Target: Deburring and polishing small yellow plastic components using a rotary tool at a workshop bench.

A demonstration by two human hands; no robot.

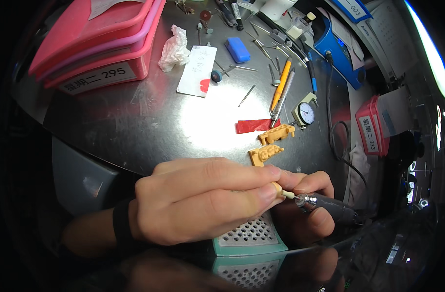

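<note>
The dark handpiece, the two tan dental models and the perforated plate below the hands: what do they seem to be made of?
Dark handpiece: likely coated metal or plastic, satin; its ridged silvery collar looks metallic. Tan models: perhaps resin or plaster, fairly matte and evenly coloured. Perforated plate: probably metal, grey with regular holes, but plastic is possible.

Blue block [237, 50] near white card [195, 73]

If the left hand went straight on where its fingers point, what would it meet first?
Probably the pale bit on the dark handpiece held in the right hand; depth is unclear, so that hand itself might come first.
</note>
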